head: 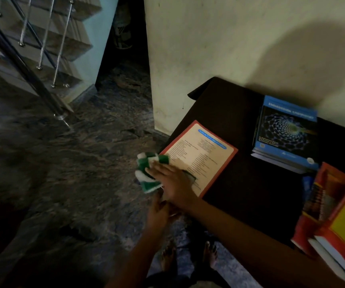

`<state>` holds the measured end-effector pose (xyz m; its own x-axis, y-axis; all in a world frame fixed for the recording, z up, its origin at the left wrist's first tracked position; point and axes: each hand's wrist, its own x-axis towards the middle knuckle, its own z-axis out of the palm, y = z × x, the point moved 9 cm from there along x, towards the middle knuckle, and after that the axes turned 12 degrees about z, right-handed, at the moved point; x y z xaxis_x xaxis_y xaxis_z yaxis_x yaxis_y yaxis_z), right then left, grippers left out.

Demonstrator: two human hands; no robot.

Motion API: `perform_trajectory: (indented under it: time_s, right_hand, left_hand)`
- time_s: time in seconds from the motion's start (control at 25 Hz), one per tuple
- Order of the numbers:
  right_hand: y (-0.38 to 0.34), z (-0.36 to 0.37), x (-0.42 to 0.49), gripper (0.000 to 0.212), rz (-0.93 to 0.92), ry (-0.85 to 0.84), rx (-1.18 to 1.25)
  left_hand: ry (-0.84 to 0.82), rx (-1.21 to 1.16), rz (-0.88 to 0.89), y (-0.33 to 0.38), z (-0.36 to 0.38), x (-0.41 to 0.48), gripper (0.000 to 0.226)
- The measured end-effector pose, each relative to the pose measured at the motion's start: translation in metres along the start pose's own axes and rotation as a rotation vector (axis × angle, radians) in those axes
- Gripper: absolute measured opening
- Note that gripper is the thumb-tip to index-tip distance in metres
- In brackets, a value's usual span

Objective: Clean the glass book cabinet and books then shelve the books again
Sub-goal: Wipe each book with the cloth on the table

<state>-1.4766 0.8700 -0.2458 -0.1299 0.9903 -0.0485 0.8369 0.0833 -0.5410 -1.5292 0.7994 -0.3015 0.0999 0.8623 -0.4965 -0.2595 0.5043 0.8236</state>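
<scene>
A thin book [200, 154] with an orange border and a cream printed cover lies at the left edge of a dark table [246, 194], its near corner jutting past the edge. A green and white cloth [148, 173] sits bunched on that corner. My right hand [170, 179] lies flat on the cloth and the cover, fingers straight, pressing down. Just below it, my left hand [159, 213] holds the book's near corner from underneath, partly hidden by my right wrist. No glass cabinet is in view.
A blue book [285, 134] lies on another book at the back of the table by the wall. A pile of red and orange books [331, 217] fills the table's right end. A staircase with a steel railing [42, 65] rises at the left. My bare feet [188, 256] stand on the dark stone floor.
</scene>
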Motion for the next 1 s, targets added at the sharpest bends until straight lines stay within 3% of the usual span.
perform_trajectory:
  time_s: [0.12,0.2,0.28,0.36,0.44,0.52,0.64,0.72,0.84,1.0]
  right_hand:
    - [0.011,-0.042,-0.001,0.047,0.018,0.071,0.192]
    - [0.068,-0.086,0.004,0.048,0.189,0.226,0.175]
    - [0.140,-0.117,-0.003,0.047,0.419,0.316,0.193]
    - [0.167,-0.110,-0.020,0.040,0.561,0.298,0.200]
    - [0.141,-0.087,-0.039,0.043,0.421,0.354,0.006]
    - [0.096,-0.060,-0.064,0.044,0.201,0.386,0.002]
    - [0.046,-0.029,-0.096,0.042,0.042,0.281,0.086]
    - [0.032,-0.034,-0.103,0.041,0.051,0.236,0.214]
    - [0.044,-0.076,-0.108,0.047,0.199,0.281,0.379]
    - [0.062,-0.149,-0.117,0.061,0.263,0.362,0.310]
  left_hand:
    - [0.004,0.007,-0.040,0.000,0.001,-0.002,0.025]
    - [-0.010,-0.018,-0.041,-0.001,0.002,0.000,0.024]
    - [-0.017,-0.085,-0.013,-0.003,0.004,0.004,0.043]
    - [-0.017,-0.114,0.020,-0.004,0.007,0.006,0.045]
    - [0.000,-0.112,0.039,0.000,0.009,0.007,0.032]
    - [0.023,-0.135,0.047,0.001,0.009,0.009,0.024]
    - [0.052,-0.174,-0.029,-0.006,0.004,0.014,0.050]
    - [0.103,-0.185,-0.082,-0.009,-0.001,0.015,0.055]
    - [0.061,-0.125,0.007,0.011,0.006,0.015,0.028]
    - [-0.003,0.027,0.193,0.052,0.021,0.016,0.021]
